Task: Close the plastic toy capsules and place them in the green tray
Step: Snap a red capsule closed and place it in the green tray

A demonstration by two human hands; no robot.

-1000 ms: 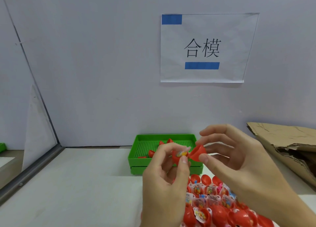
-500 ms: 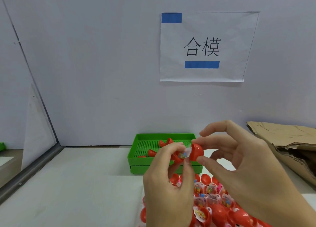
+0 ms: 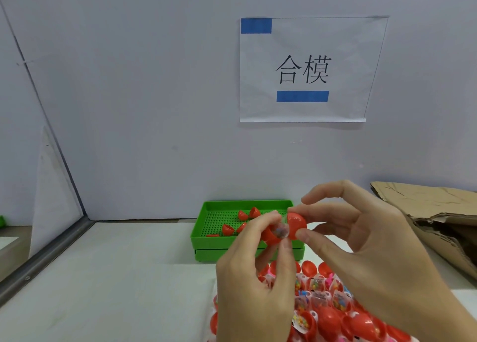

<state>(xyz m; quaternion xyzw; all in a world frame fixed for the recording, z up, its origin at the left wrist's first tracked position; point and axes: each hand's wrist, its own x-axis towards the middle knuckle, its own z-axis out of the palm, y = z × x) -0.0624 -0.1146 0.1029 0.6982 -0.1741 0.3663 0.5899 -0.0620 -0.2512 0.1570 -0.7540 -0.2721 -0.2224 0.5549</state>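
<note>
A red plastic capsule (image 3: 294,227) is held in mid-air in front of the green tray (image 3: 206,238). My left hand (image 3: 255,285) pinches its lower half, which holds a small packet of coloured bits. My right hand (image 3: 361,254) pinches the red lid half between thumb and forefinger and tilts it against the lower half. The two halves meet at an angle with a gap showing the packet. Several red capsules (image 3: 247,214) lie in the tray. A pile of open red capsules with packets (image 3: 327,305) lies on the table below my hands.
A torn cardboard box (image 3: 438,218) lies at the right against the wall. A paper sign with blue tape (image 3: 302,69) hangs on the wall. A metal-framed divider (image 3: 51,238) runs along the left. White table surface (image 3: 116,277) stretches to the left of the pile.
My right hand has brought the lid half closer onto the lower half, narrowing the gap. Both hands have risen slightly and stay in front of the tray.
</note>
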